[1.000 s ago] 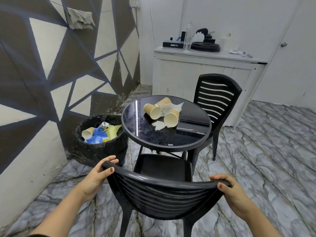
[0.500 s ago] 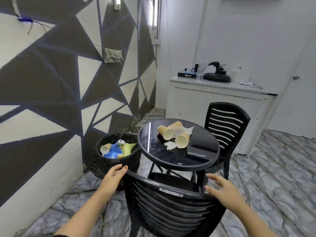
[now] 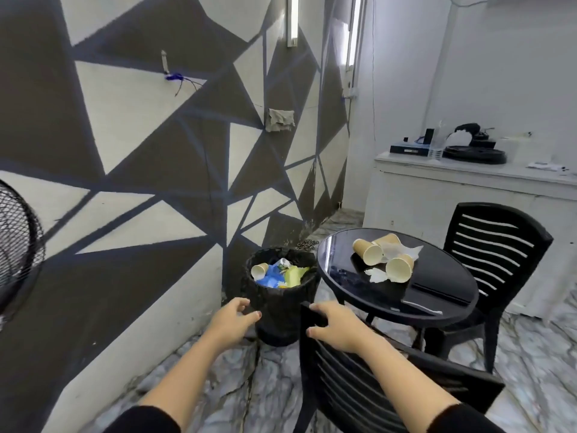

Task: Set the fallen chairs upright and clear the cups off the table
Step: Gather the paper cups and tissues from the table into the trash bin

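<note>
Three tan paper cups lie on their sides on the round black glass table [image 3: 340,292]: one [image 3: 368,252], one behind it [image 3: 388,240] and one nearer [image 3: 399,269], among crumpled tissue [image 3: 378,275]. A black plastic chair [image 3: 374,389] stands upright in front of me, its back toward me. A second black chair [image 3: 496,245] stands upright beyond the table. My left hand [image 3: 232,323] hovers open in front of the bin, off the chair. My right hand [image 3: 338,326] lies over the top left corner of the near chair's back, fingers spread.
A black bin [image 3: 281,310] beside the table holds a paper cup [image 3: 259,270] and coloured waste. A patterned wall runs along the left, with a fan [image 3: 15,245] at the left edge. A white cabinet [image 3: 468,192] with devices stands behind. The floor is marble tile.
Both hands have let go of the near chair's back. My left hand moved off toward the bin; my right hand shifted to the back's left corner. The view swung left and upward.
</note>
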`<state>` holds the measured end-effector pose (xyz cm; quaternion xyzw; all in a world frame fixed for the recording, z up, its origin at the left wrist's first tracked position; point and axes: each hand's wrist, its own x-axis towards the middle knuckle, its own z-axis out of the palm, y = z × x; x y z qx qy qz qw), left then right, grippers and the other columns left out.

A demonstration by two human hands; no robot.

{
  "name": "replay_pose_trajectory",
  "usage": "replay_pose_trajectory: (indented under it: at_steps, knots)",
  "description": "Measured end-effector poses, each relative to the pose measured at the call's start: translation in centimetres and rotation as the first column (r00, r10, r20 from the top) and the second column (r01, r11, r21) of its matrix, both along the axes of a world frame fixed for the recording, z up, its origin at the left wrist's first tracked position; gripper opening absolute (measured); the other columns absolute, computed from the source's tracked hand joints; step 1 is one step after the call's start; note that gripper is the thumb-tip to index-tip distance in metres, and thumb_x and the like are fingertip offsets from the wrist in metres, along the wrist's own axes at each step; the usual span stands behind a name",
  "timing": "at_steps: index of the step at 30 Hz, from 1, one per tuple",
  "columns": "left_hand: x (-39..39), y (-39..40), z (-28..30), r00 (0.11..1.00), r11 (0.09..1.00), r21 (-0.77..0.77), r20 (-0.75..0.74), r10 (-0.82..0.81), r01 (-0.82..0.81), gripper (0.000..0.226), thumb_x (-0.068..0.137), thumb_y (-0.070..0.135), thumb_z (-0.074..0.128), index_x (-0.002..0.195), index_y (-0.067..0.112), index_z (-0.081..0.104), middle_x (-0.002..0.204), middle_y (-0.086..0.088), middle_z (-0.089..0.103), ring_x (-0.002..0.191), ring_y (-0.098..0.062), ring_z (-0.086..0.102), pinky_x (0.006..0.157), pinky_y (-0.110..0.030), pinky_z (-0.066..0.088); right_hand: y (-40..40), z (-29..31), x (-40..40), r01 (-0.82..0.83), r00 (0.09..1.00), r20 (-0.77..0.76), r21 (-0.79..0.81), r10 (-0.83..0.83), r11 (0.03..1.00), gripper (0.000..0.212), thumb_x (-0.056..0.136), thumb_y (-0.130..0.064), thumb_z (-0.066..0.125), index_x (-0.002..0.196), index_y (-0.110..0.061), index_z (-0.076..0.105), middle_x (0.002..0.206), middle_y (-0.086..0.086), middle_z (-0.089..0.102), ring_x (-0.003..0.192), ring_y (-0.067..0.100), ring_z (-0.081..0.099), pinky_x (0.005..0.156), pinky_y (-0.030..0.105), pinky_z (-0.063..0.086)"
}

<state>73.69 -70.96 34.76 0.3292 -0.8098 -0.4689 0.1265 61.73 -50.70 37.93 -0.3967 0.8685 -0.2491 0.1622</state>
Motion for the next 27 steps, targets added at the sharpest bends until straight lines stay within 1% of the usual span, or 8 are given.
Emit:
replay_pose_trajectory:
  at_steps: [2,4,6,9,12,16,22,27]
  knots:
    - [1.0,-1.2,-0.4,1.000,1.000,-0.029,0.031,0.003,-0.002,0.046,0.084,0.027,0.065,0.125,0.011,0.051,0.134,-0.012,0.053,0.119,-0.024,0.051,0.083,-0.024,0.045,-2.8,-0.5,0.8,-0.053,0.998,-0.015,0.045,0.054,0.998,0.066,0.083,-0.035,0.063,0.140,-0.015,0.038,0.146,0.006,0.042,0.132,0.022,0.040,0.109,0.032,0.034]
    - [1.9,-2.8,-1.1,0.997,0.997,-0.080,0.082,0.001,0.005,0.047,0.084,0.029,0.064,0.126,0.012,0.051,0.132,-0.011,0.055,0.117,-0.023,0.052,0.086,-0.026,0.040,-5.6,-1.1,1.4,-0.095,0.995,-0.017,0.080,0.096,0.992,0.068,0.082,-0.035,0.063,0.141,-0.016,0.035,0.146,0.008,0.040,0.131,0.024,0.041,0.108,0.034,0.034]
    - [2.5,-4.8,-1.8,0.988,0.992,-0.126,0.155,-0.007,0.027,0.050,0.085,0.032,0.062,0.129,0.012,0.048,0.135,-0.010,0.054,0.120,-0.023,0.051,0.090,-0.027,0.039,-8.6,-2.0,1.7,-0.130,0.991,-0.019,0.114,0.133,0.985,0.068,0.083,-0.035,0.062,0.142,-0.017,0.032,0.147,0.008,0.038,0.133,0.026,0.038,0.110,0.038,0.034]
    - [3.2,-8.5,-2.9,0.968,0.988,-0.141,0.249,-0.027,0.063,0.052,0.086,0.033,0.060,0.132,0.014,0.045,0.139,-0.009,0.051,0.124,-0.024,0.049,0.094,-0.027,0.040,-13.2,-3.7,2.0,-0.151,0.988,0.007,0.175,0.152,0.973,0.069,0.085,-0.034,0.060,0.144,-0.018,0.029,0.149,0.008,0.035,0.135,0.028,0.034,0.111,0.040,0.033]
    - [3.5,-13.0,-3.7,0.954,0.986,-0.140,0.296,-0.045,0.090,0.053,0.086,0.033,0.059,0.133,0.014,0.044,0.140,-0.007,0.050,0.126,-0.022,0.049,0.097,-0.026,0.039,-17.4,-5.5,2.2,-0.171,0.985,0.050,0.222,0.164,0.960,0.065,0.086,-0.035,0.059,0.142,-0.017,0.031,0.147,0.009,0.037,0.133,0.029,0.036,0.109,0.041,0.035]
    - [3.7,-18.3,-4.9,0.938,0.986,-0.119,0.341,-0.067,0.114,0.051,0.086,0.032,0.058,0.132,0.017,0.045,0.139,-0.007,0.050,0.126,-0.021,0.048,0.095,-0.024,0.039,-22.0,-7.4,1.6,-0.164,0.983,0.122,0.263,0.136,0.951,0.072,0.085,-0.038,0.060,0.145,-0.019,0.025,0.149,0.008,0.033,0.136,0.028,0.032,0.111,0.040,0.032]
    - [2.6,-25.0,-7.5,0.908,0.981,-0.096,0.403,-0.118,0.170,0.053,0.083,0.034,0.062,0.130,0.015,0.047,0.137,-0.007,0.052,0.124,-0.019,0.050,0.097,-0.025,0.039,-27.6,-9.6,-0.5,-0.106,0.983,0.174,0.285,0.058,0.953,0.073,0.083,-0.040,0.062,0.144,-0.020,0.027,0.149,0.007,0.034,0.136,0.026,0.033,0.111,0.038,0.033]
    - [-0.7,-28.1,-9.1,0.873,0.970,-0.098,0.462,-0.154,0.223,0.054,0.083,0.038,0.060,0.131,0.018,0.046,0.138,-0.007,0.051,0.125,-0.022,0.048,0.101,-0.031,0.041,-30.0,-11.6,-3.5,-0.075,0.985,0.173,0.335,0.017,0.939,0.075,0.081,-0.043,0.063,0.144,-0.020,0.028,0.147,0.010,0.036,0.134,0.028,0.034,0.109,0.040,0.034]
